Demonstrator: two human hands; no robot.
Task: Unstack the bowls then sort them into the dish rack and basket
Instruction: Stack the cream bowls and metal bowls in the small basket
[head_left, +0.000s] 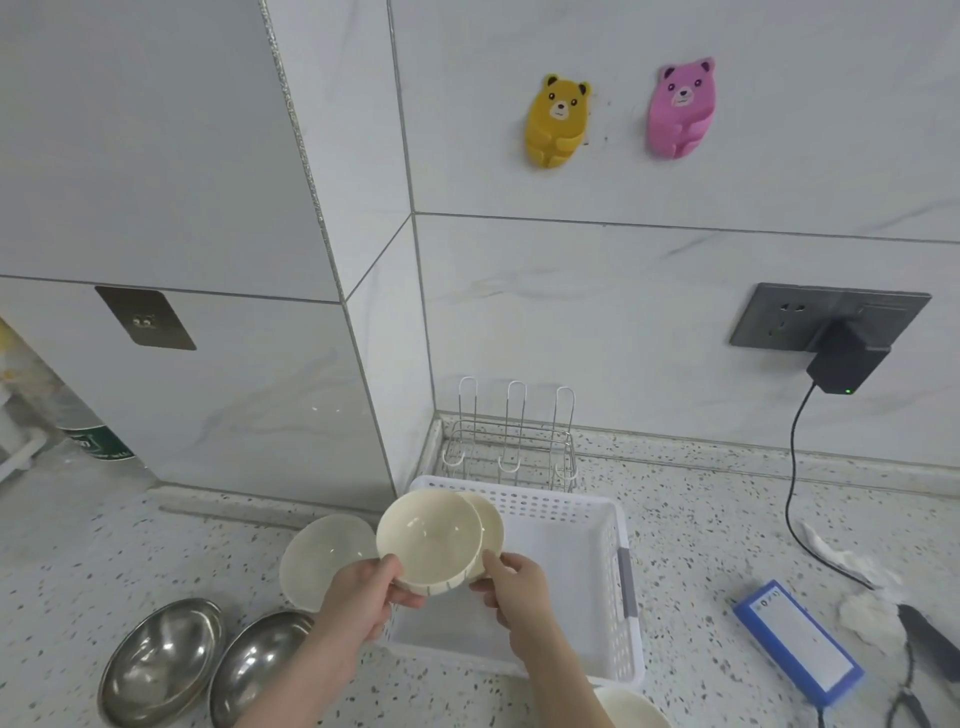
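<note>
Over the white basket (587, 571), 6 o'clock of the dish rack (511, 447) | left hand (358, 597) grips front cream bowl (428, 538); right hand (514, 587) pinches rear cream bowl (491, 525) | progress: rack and basket unfilled; steel bowls (208, 665) and pale bowl (324, 556) wait at 8 o'clock.

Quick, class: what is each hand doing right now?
Left hand: grips the nearer cream ceramic bowl.
Right hand: grips the second cream bowl behind it.
</note>
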